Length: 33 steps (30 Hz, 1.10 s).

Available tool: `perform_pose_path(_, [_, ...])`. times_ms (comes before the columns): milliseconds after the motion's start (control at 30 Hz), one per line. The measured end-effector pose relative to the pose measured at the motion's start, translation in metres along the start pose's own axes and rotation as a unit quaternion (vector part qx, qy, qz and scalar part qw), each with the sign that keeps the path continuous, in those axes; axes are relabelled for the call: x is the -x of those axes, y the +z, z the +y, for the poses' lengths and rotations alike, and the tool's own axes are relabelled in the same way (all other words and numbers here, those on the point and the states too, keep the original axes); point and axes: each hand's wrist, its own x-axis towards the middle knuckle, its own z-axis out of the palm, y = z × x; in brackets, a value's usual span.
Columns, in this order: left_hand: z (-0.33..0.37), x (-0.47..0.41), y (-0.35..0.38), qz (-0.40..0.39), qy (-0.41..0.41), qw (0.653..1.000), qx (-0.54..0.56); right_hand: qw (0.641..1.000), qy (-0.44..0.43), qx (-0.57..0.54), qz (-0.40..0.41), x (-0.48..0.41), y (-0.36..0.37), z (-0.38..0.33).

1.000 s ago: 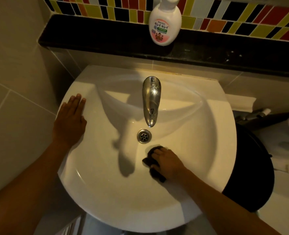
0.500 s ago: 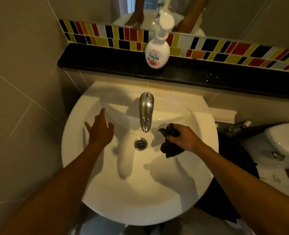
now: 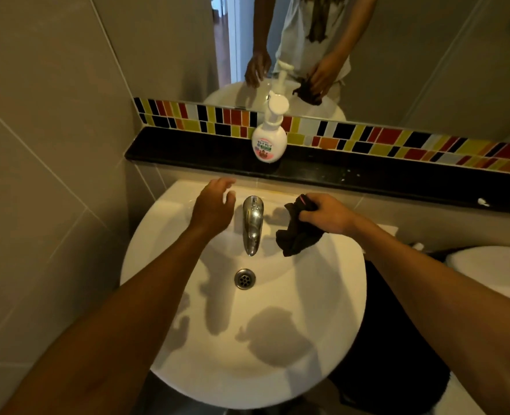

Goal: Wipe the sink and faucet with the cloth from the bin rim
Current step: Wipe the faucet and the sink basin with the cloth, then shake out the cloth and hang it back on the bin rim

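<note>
A white round sink (image 3: 322,310) fills the middle of the view, with a chrome faucet (image 3: 252,224) at its back and a metal drain (image 3: 244,278) below the spout. My right hand (image 3: 327,214) is raised just right of the faucet, shut on a dark crumpled cloth (image 3: 297,235) that hangs down over the basin. My left hand (image 3: 213,206) hovers left of the faucet, fingers spread, holding nothing.
A white soap pump bottle (image 3: 269,139) stands on the black ledge (image 3: 367,175) behind the sink, under coloured tiles and a mirror. A black bin (image 3: 382,369) sits right of the sink, beside a white toilet (image 3: 493,265). A tiled wall is close on the left.
My right hand lifted the cloth out of the basin bottom and up to the right side of the faucet. My left hand left the sink's left rim and rose toward the faucet.
</note>
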Motion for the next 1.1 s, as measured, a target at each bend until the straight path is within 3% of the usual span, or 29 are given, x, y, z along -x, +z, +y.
perform_pose_path(167, [0.051,-0.013,0.002,-0.082,0.091,0.992,-0.018,0.997,-0.019,0.075,-0.022,0.003,-0.026,-0.035])
perform_pose_path(333, [0.096,-0.021,-0.002,-0.187,0.077,0.978,0.06,0.982,-0.05,0.177,-0.041,0.015,-0.062,-0.059])
perform_pose_path(533, [0.123,-0.022,-0.012,-0.274,0.075,0.952,0.112,0.974,-0.075,0.213,-0.025,0.035,-0.098,-0.071])
perform_pose_path(733, [0.136,-0.022,-0.01,-0.272,0.08,0.952,0.117,0.974,-0.099,0.203,-0.031,0.041,-0.116,-0.077])
perform_pose_path(967, [0.136,-0.014,-0.008,-0.226,0.064,0.958,0.167,0.985,-0.1,0.143,0.018,0.042,-0.129,-0.076])
perform_pose_path(1100, [0.127,-0.022,-0.02,-0.198,0.064,0.973,0.102,0.978,-0.11,0.175,0.019,0.049,-0.146,-0.064])
